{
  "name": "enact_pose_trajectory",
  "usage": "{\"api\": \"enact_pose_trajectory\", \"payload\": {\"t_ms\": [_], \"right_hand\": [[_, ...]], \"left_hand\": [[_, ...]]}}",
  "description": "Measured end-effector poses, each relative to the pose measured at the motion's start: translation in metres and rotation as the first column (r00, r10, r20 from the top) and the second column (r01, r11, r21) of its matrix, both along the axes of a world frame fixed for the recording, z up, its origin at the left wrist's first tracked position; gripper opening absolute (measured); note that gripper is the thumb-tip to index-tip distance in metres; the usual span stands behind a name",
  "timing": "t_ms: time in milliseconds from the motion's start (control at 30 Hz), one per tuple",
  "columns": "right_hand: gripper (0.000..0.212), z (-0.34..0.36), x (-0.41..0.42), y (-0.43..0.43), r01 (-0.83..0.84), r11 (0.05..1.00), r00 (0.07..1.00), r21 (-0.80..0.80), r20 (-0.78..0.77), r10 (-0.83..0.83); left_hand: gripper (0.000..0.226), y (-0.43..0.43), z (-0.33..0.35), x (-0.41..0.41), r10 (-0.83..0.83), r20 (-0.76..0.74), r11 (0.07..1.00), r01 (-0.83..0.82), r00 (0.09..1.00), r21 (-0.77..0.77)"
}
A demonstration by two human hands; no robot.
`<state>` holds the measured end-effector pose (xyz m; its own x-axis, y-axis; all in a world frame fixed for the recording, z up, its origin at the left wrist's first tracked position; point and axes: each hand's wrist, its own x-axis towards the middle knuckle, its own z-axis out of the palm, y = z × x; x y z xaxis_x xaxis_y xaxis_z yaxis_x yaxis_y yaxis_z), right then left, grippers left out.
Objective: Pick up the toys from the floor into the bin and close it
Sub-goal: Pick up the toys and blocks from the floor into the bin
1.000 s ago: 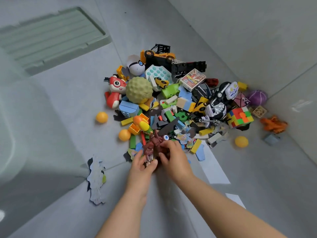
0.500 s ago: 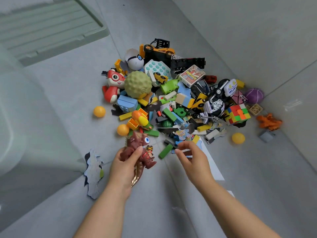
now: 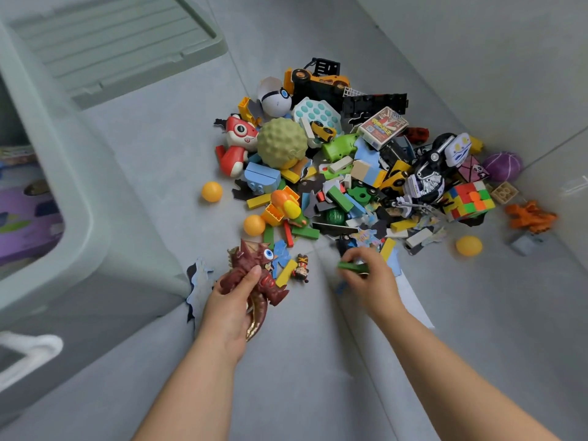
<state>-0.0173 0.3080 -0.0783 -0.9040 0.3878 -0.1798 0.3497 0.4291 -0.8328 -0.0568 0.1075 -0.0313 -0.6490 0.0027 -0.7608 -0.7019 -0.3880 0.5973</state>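
Two bare forearms, no sleeves in view, left hand (image 3: 227, 308) without rings or wristband, right hand (image 3: 374, 281) likewise unadorned, short plain fingernails, wrists uncovered

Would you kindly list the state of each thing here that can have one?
Pale green plastic bin: open, toys inside.
Pale green ribbed lid: off, flat on floor.
Dark red plastic monster figure: gripped in left hand.
Green block: pinched by right hand.
Green bumpy ball: resting in pile.

The bin (image 3: 79, 218) and its lid (image 3: 111, 49) are cut off by the frame's left and top edges.
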Motion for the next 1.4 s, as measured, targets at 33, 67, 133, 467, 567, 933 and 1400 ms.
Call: {"api": "enact_pose_trajectory", "payload": {"t_ms": [33, 67, 133, 467, 567, 933, 1400], "right_hand": [[0.028, 0.007, 0.005, 0.005, 0.085, 0.990, 0.995, -0.114, -0.048, -0.091], [0.028, 0.013, 0.011, 0.011, 0.145, 0.968, 0.984, -0.203, -0.075, -0.163], [0.028, 0.021, 0.024, 0.024, 0.211, 0.940, 0.967, -0.269, -0.080, -0.241], [0.022, -0.004, 0.034, 0.011, -0.311, 0.903, 0.941, 0.297, 0.226, 0.250], [0.040, -0.007, 0.029, 0.013, -0.419, 0.820, 0.906, 0.391, 0.245, 0.346], [0.036, -0.017, 0.030, -0.001, -0.460, 0.715, 0.888, 0.526, 0.260, 0.380], [0.020, 0.001, 0.028, 0.013, 0.126, 0.982, 0.990, -0.140, 0.082, -0.116]], "left_hand": [[0.005, 0.001, 0.000, 0.000, -0.010, 0.011, 1.000, 0.010, 1.000, 0.014], [0.008, 0.003, -0.001, 0.000, -0.033, 0.012, 0.999, 0.033, 0.999, 0.019], [0.019, 0.007, -0.001, 0.001, -0.096, 0.001, 0.995, 0.096, 0.995, 0.017], [0.011, 0.030, 0.008, 0.018, -0.246, -0.009, 0.966, 0.246, 0.969, 0.080], [0.013, 0.030, 0.010, 0.018, -0.240, 0.007, 0.967, 0.239, 0.971, 0.092], [0.011, 0.027, 0.001, 0.013, -0.230, 0.009, 0.972, 0.229, 0.973, 0.059], [0.045, 0.029, -0.012, 0.017, -0.261, -0.203, 0.943, 0.204, 0.944, -0.262]]}}
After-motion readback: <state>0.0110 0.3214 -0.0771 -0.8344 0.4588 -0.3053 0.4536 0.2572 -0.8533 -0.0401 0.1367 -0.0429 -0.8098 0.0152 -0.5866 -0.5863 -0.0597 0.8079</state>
